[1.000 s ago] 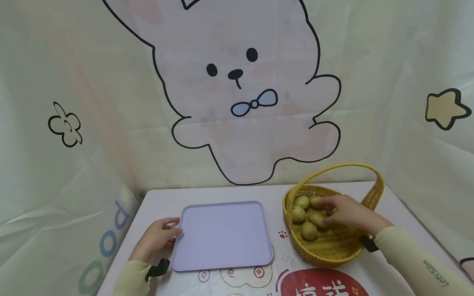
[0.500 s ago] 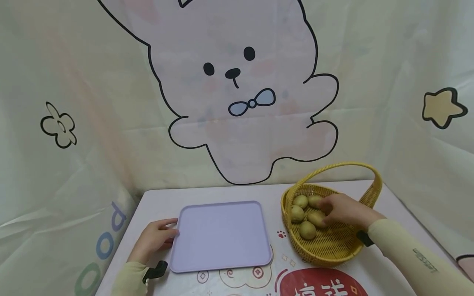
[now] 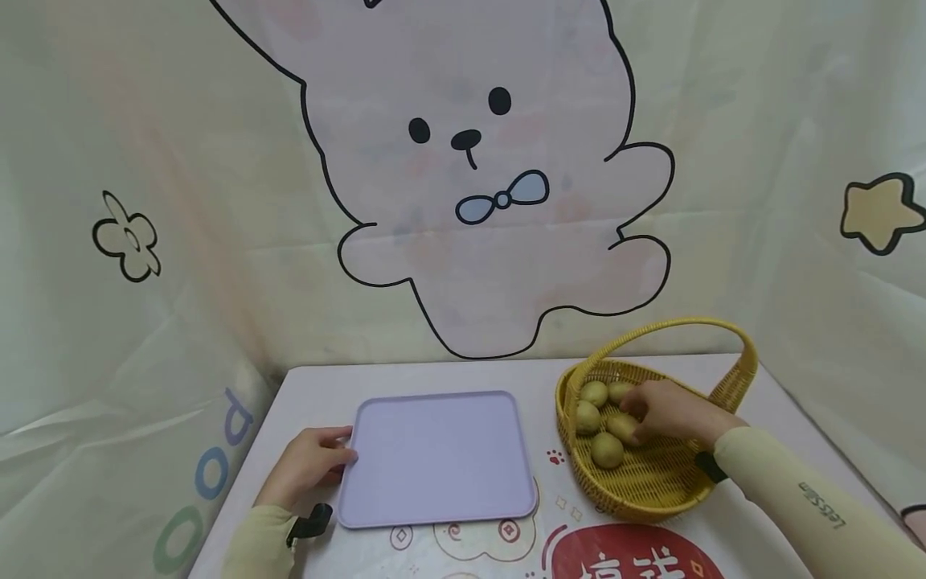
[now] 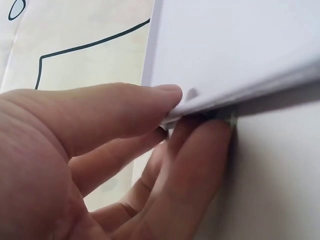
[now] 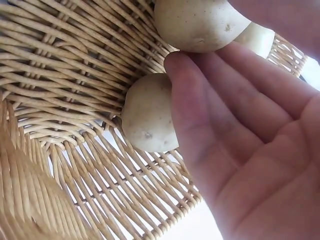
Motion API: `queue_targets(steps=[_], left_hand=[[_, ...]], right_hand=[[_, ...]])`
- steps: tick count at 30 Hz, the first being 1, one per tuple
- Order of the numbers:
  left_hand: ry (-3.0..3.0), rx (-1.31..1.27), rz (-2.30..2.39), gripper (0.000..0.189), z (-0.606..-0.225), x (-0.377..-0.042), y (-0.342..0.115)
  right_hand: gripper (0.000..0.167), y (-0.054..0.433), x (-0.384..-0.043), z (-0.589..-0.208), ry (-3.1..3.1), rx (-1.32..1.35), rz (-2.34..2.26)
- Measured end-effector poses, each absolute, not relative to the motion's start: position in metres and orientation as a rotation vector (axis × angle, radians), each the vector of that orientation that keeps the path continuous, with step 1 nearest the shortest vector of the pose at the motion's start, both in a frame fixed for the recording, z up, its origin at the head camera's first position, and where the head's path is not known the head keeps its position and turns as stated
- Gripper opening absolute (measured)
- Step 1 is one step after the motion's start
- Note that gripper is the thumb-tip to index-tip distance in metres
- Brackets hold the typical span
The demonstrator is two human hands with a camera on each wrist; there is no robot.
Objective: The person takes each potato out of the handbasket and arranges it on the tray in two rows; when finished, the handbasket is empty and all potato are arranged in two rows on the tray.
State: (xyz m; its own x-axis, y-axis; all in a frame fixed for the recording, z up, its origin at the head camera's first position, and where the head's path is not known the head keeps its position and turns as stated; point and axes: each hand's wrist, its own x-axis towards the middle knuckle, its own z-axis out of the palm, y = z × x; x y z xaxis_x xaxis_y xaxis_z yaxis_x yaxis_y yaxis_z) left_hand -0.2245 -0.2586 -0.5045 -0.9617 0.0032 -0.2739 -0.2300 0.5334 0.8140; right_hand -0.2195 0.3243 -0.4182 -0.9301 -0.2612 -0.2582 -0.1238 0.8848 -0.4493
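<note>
My left hand [image 3: 304, 465] is at the left edge of a pale lilac tray [image 3: 437, 462]. In the left wrist view, the thumb [image 4: 145, 102] lies on the tray's rim and the fingers [image 4: 195, 165] reach beneath it, pinching the edge. My right hand [image 3: 673, 414] reaches into a yellow woven basket [image 3: 661, 492] holding several potatoes. One potato [image 5: 200, 22] sits between its thumb and fingers, gripped and still among the others. Another potato [image 5: 150, 115] rests against the wicker behind the fingers. The far fingertips are partly hidden.
The basket's tall arched handle [image 3: 673, 323] rises over the right hand's work. A white table [image 3: 325, 394] with printed red and gold patterns carries everything. Behind it hangs a cloth backdrop [image 3: 477, 265] with a cartoon animal.
My right hand's thumb and fingers have drawn closer around the potato. The left hand and the tray stay in place, while the head view shifts slightly.
</note>
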Motion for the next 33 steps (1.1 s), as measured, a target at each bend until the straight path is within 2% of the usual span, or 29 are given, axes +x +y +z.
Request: queue_targets(steps=[14, 21, 23, 28, 33], left_hand=[[2.539, -0.17, 1.418, 0.057, -0.499, -0.225, -0.256], [2.562, -0.16, 1.382, 0.061, -0.505, -0.221, -0.259], [2.57, -0.158, 1.367, 0.061, -0.507, -0.22, -0.26], [2.578, -0.167, 1.329, 0.062, -0.508, -0.22, -0.261], [2.572, -0.148, 1.323, 0.063, -0.505, -0.225, -0.255]], right_hand=[[0.033, 0.321, -0.218, -0.418, 2.754, -0.235, -0.656], [0.019, 0.323, -0.204, -0.413, 2.806, -0.259, -0.66], [0.023, 0.324, -0.197, -0.409, 2.836, -0.273, -0.666], [0.044, 0.321, -0.174, -0.395, 2.89, -0.235, -0.754], [0.046, 0.317, -0.143, -0.389, 2.943, -0.231, -0.869]])
